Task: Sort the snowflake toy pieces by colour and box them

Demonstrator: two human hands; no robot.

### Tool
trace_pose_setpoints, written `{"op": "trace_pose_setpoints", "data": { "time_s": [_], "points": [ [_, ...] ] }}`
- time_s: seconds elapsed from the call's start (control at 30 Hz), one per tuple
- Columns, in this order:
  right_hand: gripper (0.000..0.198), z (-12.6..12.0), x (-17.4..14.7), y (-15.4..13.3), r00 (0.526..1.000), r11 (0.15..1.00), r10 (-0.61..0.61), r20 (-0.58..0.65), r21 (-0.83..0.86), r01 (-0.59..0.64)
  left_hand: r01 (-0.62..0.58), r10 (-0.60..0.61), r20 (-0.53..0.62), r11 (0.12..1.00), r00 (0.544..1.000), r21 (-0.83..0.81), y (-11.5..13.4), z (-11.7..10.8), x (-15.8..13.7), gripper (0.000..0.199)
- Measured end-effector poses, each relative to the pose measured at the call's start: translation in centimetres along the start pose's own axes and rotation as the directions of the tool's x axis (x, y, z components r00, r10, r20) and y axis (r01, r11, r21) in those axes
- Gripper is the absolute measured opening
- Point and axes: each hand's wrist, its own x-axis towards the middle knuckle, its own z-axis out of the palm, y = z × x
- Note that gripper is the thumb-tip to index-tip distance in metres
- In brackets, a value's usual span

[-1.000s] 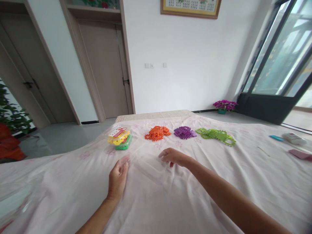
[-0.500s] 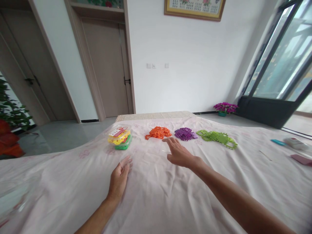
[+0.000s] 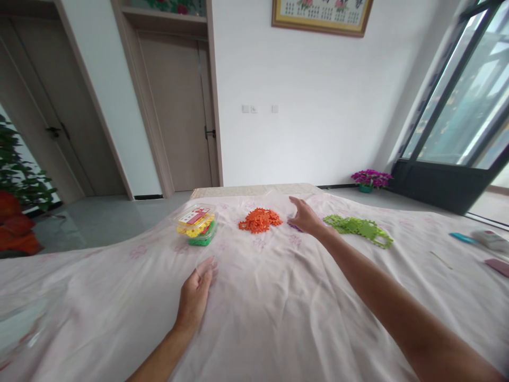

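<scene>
Head view: left hand (image 3: 194, 293) clamps clear plastic (image 3: 207, 260); right hand (image 3: 307, 216), grip indeterminable, partly hides purple pieces (image 3: 295, 227) near orange pieces (image 3: 260, 220).

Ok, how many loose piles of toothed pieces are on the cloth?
3: orange pile near the middle, purple pile mostly hidden by the right hand, green pile further right.

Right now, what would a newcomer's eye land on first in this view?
Probably the bright orange pile, near the middle of the picture on the pale cloth, with the green pile farther right. The right hand shows between them, mostly hiding a purple pile. Next come the stacked boxes left of the orange pile, beyond the left hand.
</scene>
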Motion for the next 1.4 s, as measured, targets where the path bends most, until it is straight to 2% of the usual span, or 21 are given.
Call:
{"op": "trace_pose_setpoints", "data": {
  "time_s": [0.13, 0.33, 0.5, 0.63, 0.8, 0.93, 1.07, 1.2, 1.3, 1.4],
  "points": [
    [0.087, 2.3, 2.6, 2.2, 0.996, 0.986, 0.06, -0.068, -0.15, -0.069, 0.003, -0.003, -0.007, 1.0, 1.0, -0.013, -0.2, 0.1, 0.1, 0.059],
    [0.091, 6.5, 5.3, 3.2, 0.989, 0.967, 0.146, 0.003, -0.212, -0.142, 0.031, -0.032, -0.014, 0.998, 0.999, -0.056, 0.0, 0.2, 0.1, 0.06],
    [0.091, 9.1, 7.0, 2.5, 0.992, 0.983, 0.052, 0.118, -0.181, -0.03, 0.028, -0.03, -0.026, 0.998, 0.999, -0.058, 0.0, 0.3, 0.1, 0.058],
    [0.088, 9.7, 6.7, 1.6, 0.975, 0.984, -0.083, 0.208, -0.135, 0.112, 0.028, -0.031, -0.034, 0.997, 0.999, -0.067, -0.3, 0.2, 0.2, 0.056],
    [0.083, 8.4, 4.6, 1.2, 0.938, 0.962, -0.242, 0.247, -0.066, 0.266, 0.014, -0.016, -0.038, 0.999, 0.999, -0.053, -0.5, 0.2, 0.2, 0.058],
    [0.085, 6.6, 1.7, 0.6, 0.892, 0.929, -0.356, 0.277, 0.003, 0.37, 0.011, -0.013, -0.036, 0.999, 0.999, -0.051, -0.5, 0.2, 0.3, 0.057],
    [0.084, 3.7, -2.3, -0.7, 0.851, 0.893, -0.448, 0.272, 0.084, 0.443, 0.018, -0.02, -0.019, 0.998, 1.0, -0.059, -0.5, 0.1, 0.1, 0.058],
    [0.088, -0.3, -5.6, -1.3, 0.83, 0.885, -0.464, 0.309, 0.134, 0.445, 0.078, -0.073, 0.047, 0.992, 0.996, -0.096, -0.1, 0.2, -0.5, 0.059],
    [0.088, -2.1, -5.7, -0.6, 0.862, 0.908, -0.419, 0.285, 0.12, 0.402, 0.122, -0.111, 0.095, 0.985, 0.989, -0.125, 0.3, 0.5, -1.0, 0.059],
    [0.088, -1.4, -3.3, -0.1, 0.928, 0.943, -0.333, 0.165, 0.054, 0.329, 0.1, -0.093, 0.051, 0.983, 0.994, -0.153, 0.6, 0.8, -1.3, 0.059]
  ]
}}
